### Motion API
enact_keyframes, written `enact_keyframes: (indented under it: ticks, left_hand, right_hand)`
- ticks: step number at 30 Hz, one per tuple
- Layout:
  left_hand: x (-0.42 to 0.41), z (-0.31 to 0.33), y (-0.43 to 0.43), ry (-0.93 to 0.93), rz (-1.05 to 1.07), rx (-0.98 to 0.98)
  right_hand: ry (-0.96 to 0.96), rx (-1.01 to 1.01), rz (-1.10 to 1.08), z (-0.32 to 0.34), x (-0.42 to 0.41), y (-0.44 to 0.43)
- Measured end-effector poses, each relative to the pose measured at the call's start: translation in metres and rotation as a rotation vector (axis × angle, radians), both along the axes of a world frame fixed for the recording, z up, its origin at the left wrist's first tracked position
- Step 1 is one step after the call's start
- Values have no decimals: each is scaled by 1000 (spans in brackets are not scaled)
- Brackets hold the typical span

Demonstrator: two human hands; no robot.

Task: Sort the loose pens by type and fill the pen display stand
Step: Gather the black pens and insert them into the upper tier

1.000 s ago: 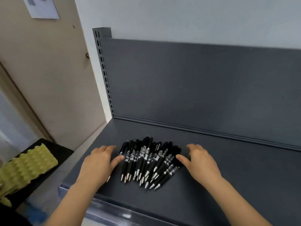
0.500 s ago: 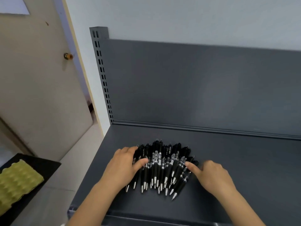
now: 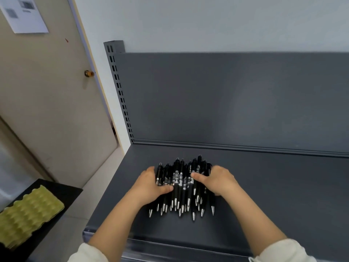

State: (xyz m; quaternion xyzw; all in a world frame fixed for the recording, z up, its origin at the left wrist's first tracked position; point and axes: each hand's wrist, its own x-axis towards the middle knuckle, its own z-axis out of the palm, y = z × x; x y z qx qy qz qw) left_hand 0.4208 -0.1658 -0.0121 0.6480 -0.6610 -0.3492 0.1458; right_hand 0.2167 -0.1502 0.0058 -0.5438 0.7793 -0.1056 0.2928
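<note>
Your left hand and right hand clasp a bundle of black pens on the grey shelf.
The bundle lies between them, silver tips toward you: left fingers curl round its left side with the thumb across the barrels, right fingers wrap its right side with the thumb on top. The barrels carry white print, too blurred to read; the paper sheet on the door is unreadable too.
</note>
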Motion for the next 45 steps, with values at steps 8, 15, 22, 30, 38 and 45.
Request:
enact_keyframes:
  ticks: [8, 15, 22, 30, 38, 45]
  left_hand:
    - [3, 6, -5, -38, 30, 91]
    - [7, 7, -7, -107, 28, 87]
    - [0, 9, 0, -147, 61, 33]
    - [-2, 12, -3, -237, 57, 84]
    - [-1, 12, -9, -255, 36, 106]
    - [-11, 13, -9, -354, -5, 88]
  right_hand:
    - [-248, 13, -7, 0, -13, -8]
    - [-243, 37, -3, 7, -13, -16]
    - [-254, 69, -7, 6, -10, -21]
    - [-184, 88, 37, 2, -9, -22]
    - [-233, 73, -14, -2, -37, -20]
    - [-282, 13, -92, -5, -53, -21]
